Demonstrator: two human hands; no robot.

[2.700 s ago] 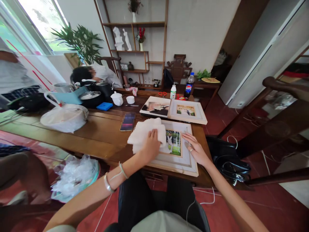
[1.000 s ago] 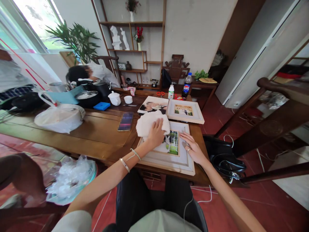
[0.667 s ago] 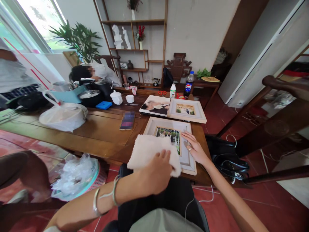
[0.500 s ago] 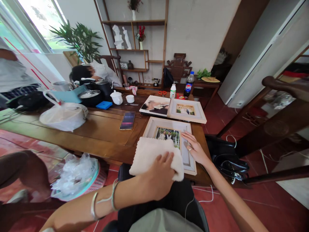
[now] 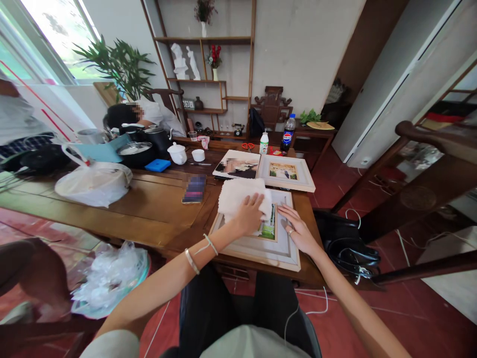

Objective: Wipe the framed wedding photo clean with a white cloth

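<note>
A white picture frame [image 5: 281, 253] with a photo inside lies flat on the wooden table in front of me. My left hand [image 5: 248, 216] presses a fluffy white cloth [image 5: 240, 194] onto its upper left part, fingers over the cloth's right side. Most of the photo [image 5: 269, 228] is covered by the cloth and hand; a green strip shows. On the frame's right border, my right hand [image 5: 298, 231] lies with fingers stretched out, holding nothing.
Behind the frame lie a second framed photo [image 5: 307, 179] and a photo panel [image 5: 238, 161]. A phone [image 5: 194, 189] is to the left, with a bagged round container [image 5: 93, 184] farther left. A milk bottle [image 5: 264, 144] and cola bottle [image 5: 287, 135] stand at the back.
My left hand has moved the cloth forward, from the frame's near edge to its upper left part. The near half of the frame is now uncovered. My right hand stays on the border.
</note>
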